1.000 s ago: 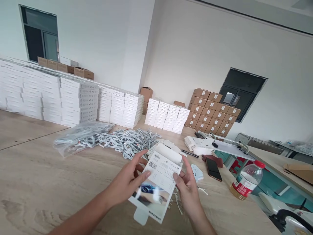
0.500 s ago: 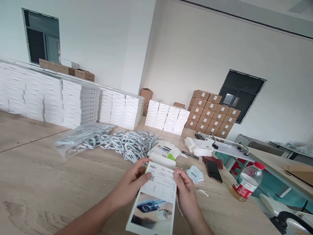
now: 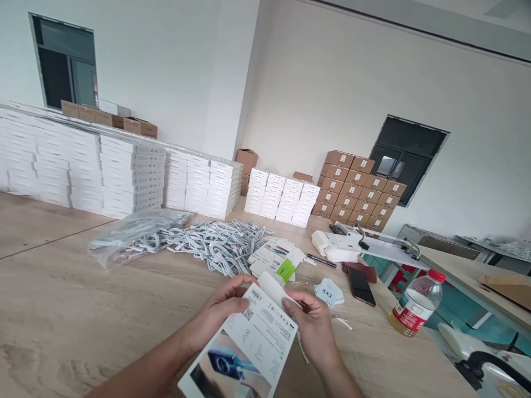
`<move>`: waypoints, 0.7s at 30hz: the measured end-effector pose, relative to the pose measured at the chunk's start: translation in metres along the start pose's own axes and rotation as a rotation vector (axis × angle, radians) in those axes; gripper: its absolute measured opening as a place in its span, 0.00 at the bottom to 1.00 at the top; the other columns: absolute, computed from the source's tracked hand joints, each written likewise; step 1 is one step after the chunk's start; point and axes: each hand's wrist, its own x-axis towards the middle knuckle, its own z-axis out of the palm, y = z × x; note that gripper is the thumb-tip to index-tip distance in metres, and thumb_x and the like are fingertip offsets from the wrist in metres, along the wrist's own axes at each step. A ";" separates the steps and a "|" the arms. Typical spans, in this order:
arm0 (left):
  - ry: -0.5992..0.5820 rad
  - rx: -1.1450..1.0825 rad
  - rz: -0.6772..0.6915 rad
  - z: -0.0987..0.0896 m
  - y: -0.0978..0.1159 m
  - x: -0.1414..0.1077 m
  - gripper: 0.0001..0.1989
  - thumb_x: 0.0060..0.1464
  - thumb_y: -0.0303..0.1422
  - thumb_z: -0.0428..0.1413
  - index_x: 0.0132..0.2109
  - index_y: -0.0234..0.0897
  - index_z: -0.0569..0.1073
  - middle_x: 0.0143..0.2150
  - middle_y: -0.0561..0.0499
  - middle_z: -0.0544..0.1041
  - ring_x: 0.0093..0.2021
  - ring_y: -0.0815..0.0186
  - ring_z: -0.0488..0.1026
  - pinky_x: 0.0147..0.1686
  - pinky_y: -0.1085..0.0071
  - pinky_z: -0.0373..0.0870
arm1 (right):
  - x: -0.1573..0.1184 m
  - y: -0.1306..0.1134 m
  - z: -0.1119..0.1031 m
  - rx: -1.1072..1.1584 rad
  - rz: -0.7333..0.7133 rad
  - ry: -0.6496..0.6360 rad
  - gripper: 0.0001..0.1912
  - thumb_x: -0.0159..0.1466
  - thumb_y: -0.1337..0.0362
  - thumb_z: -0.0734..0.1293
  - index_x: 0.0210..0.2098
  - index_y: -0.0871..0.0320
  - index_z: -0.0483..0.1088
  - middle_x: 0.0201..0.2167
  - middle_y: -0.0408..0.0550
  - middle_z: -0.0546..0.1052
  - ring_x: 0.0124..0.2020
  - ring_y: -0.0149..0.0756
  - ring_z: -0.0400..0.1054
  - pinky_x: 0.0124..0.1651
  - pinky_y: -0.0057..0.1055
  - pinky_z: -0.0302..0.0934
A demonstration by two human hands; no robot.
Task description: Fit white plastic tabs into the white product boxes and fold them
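Observation:
Between my two hands is a white printed carton (image 3: 257,337), with a phone picture low on its face and a barcode near the top. Its end flap (image 3: 276,287) stands folded out at the far end. My left hand (image 3: 226,307) grips the upper left edge, thumb on the printed face. At the upper right corner my right hand (image 3: 309,318) pinches the carton beside the flap, its fingers partly hidden behind. Just beyond lie flat printed cartons (image 3: 269,257) with a green label (image 3: 286,270) and a heap of grey cables (image 3: 219,243).
A plastic bag of cables (image 3: 136,235) lies left. To the right are small cards (image 3: 329,292), a phone (image 3: 360,286), a marker (image 3: 321,260), a stack of white cartons (image 3: 338,246) and a drink bottle (image 3: 417,304). White boxes (image 3: 133,177) and brown boxes (image 3: 359,190) are stacked behind.
The carton has turned so its near end swings left. My right hand has shifted slightly at the top corner, by the flap. More of the green label shows.

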 end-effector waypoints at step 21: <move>-0.059 0.210 -0.055 0.002 -0.007 -0.004 0.26 0.55 0.36 0.57 0.60 0.47 0.61 0.37 0.53 0.74 0.34 0.62 0.72 0.32 0.69 0.65 | -0.003 0.004 -0.003 0.142 0.303 -0.210 0.17 0.50 0.51 0.78 0.28 0.59 0.78 0.23 0.44 0.79 0.23 0.30 0.66 0.29 0.27 0.57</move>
